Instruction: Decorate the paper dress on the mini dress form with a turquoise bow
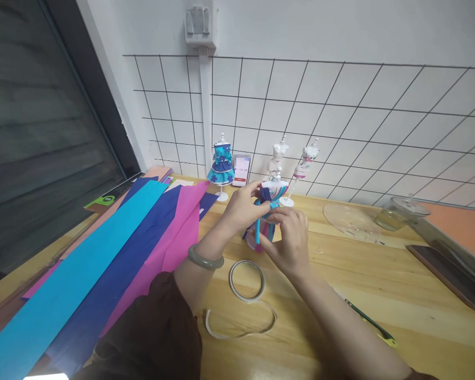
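While left fingers (pixel 260 210) hold a striped dress (pixel 273 192), round tape roll (pixel 231 281)

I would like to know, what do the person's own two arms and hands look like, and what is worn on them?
Both the left hand and the right hand are ungloved. A smooth, rounded, grey-green bangle circles the left wrist. The left sleeve is dark brown and loose; only a brown edge of the right sleeve shows.
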Tool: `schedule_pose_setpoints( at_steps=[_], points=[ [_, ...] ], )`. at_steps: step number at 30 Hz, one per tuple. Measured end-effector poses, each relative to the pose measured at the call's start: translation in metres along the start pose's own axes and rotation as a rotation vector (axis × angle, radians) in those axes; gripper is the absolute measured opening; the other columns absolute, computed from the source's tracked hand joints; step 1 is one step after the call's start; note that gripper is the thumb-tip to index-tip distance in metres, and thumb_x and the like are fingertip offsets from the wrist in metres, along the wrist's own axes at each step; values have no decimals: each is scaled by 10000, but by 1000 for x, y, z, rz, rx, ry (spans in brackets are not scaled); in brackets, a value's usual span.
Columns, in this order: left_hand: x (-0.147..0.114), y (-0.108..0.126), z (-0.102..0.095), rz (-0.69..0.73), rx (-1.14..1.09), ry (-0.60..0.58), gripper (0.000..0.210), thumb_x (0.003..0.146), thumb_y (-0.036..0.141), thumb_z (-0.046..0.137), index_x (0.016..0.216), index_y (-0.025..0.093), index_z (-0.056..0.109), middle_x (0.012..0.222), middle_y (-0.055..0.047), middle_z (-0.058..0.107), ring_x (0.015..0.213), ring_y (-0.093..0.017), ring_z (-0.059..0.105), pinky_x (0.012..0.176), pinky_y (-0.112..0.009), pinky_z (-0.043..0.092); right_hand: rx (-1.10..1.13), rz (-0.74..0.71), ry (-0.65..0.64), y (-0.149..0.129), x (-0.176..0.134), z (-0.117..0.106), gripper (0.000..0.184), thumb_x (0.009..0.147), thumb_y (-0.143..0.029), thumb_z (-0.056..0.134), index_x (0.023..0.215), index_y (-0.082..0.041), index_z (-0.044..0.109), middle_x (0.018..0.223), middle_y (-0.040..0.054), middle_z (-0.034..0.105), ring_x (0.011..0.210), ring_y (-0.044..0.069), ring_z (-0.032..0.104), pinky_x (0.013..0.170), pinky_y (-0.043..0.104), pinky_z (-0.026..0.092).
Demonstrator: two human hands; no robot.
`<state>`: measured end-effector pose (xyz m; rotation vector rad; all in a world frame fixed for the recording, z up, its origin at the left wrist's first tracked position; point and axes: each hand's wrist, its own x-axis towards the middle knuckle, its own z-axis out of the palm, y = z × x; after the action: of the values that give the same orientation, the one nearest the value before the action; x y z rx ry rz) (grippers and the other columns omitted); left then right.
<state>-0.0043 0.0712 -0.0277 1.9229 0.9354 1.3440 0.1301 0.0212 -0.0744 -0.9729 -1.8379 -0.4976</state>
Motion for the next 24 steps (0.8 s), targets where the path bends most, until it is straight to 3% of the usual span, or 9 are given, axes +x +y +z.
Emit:
schedule_pose_setpoints(
  at_steps=[5, 12, 24],
  points=[
    [2, -2, 1, 45, -9, 2, 279, 695, 114, 570, 966, 165, 610, 881, -32, 664, 828, -150, 622, 815, -279, 489, -147, 14, 83, -12, 3, 8, 270, 704, -289, 703, 915, -215, 553, 950, 81, 632, 943, 268, 515, 800, 414, 362],
    [2, 0, 1, -17, -6, 13, 299, 682, 113, 586, 975, 166, 612, 839, -29, 673, 792, -151, 631, 797, -270, 493, -234, 56, 140, -17, 7, 13, 114, 741, -298, 668, 794, -219, 605, 882, 61, 641, 892, 247, 485, 762, 393, 326],
    [3, -5, 2, 29, -16, 4, 354, 681, 107, 576, 1029, 167, 603, 890, -41, 662, 818, -152, 612, 793, -275, 484, -132, 155, 132, -19, 1, 15, 43, 764, -252, 643, 799, -226, 637, 895, 49, 621, 860, 226, 478, 751, 388, 327]
  ],
)
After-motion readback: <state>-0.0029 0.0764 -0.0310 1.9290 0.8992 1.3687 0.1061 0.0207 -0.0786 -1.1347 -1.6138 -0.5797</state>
